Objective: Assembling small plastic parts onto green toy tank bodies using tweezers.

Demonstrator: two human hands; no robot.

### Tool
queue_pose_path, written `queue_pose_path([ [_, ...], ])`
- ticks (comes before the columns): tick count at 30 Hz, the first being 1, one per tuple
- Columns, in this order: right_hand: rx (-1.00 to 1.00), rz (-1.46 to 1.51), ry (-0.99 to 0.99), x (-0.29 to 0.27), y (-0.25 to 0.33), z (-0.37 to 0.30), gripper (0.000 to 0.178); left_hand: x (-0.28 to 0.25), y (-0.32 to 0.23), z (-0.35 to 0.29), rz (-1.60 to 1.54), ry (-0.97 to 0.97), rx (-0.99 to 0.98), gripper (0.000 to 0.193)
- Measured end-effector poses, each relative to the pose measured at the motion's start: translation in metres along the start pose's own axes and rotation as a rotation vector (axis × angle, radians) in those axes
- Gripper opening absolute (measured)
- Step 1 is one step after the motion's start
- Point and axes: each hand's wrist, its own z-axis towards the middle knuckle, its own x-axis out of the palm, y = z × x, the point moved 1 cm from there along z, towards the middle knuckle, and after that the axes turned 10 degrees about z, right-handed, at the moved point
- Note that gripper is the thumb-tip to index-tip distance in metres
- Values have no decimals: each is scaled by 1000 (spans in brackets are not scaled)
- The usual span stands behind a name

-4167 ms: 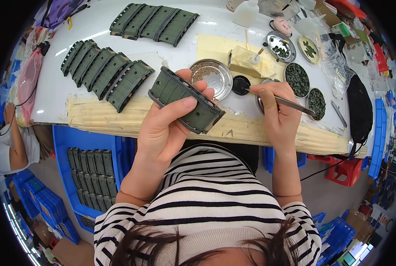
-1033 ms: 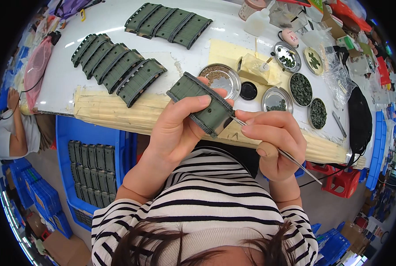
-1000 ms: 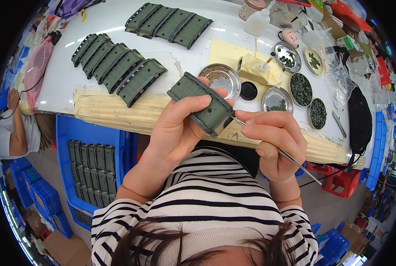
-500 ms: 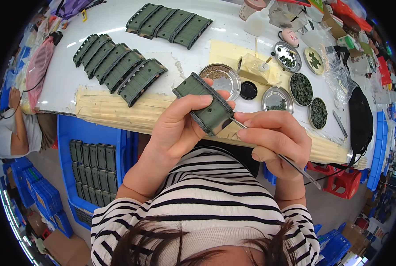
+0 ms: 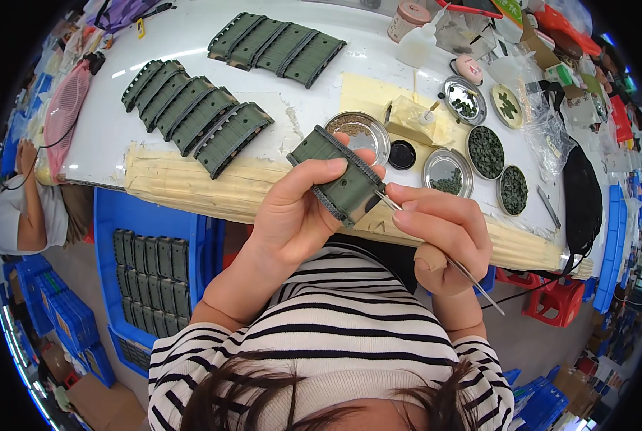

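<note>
Left hand [image 5: 292, 215]: its fingers were closed around a dark green ribbed rectangular plastic piece [image 5: 339, 183], held up above the near edge of the white desk [image 5: 119, 136].
Right hand [image 5: 443, 233]: its fingers pinched a thin metal brush or pick [image 5: 472, 276]; the tip met the piece's lower right corner, though the exact contact was hard to make out.
Progress: judging by the layout, two rows of like green pieces [image 5: 195, 115] [image 5: 278, 47] lay set out on the desk, while more stood packed in a blue plastic crate [image 5: 152, 269] below, probably yet to be worked.
Paint supplies: round metal dishes of dark green granules [image 5: 486, 151] sat right of the held piece.
Packages: a white squeeze bottle [image 5: 418, 47] and a brown-lidded jar [image 5: 407, 18] stood at the desk's far edge; red and green flat packs [image 5: 558, 21] lay in the far right corner.
</note>
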Motion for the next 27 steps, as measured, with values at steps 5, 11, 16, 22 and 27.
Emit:
queue_pose_path([
  [5, 10, -9, 12, 0, 1, 0, 32, 2, 0, -2, 9, -22, 1, 32],
  [11, 32, 31, 8, -1, 2, 1, 30, 2, 0, -2, 15, -44, -6, 32],
  [16, 12, 28, 18, -1, -2, 2, 29, 1, -1, -2, 21, -63, -16, 32],
  [22, -10, 7, 43, -2, -3, 4, 26, -2, -1, -1, 26, -48, -18, 32],
  [27, 7, 1, 37, -3, -6, 2, 25, -2, 0, -1, 13, -46, -17, 32],
])
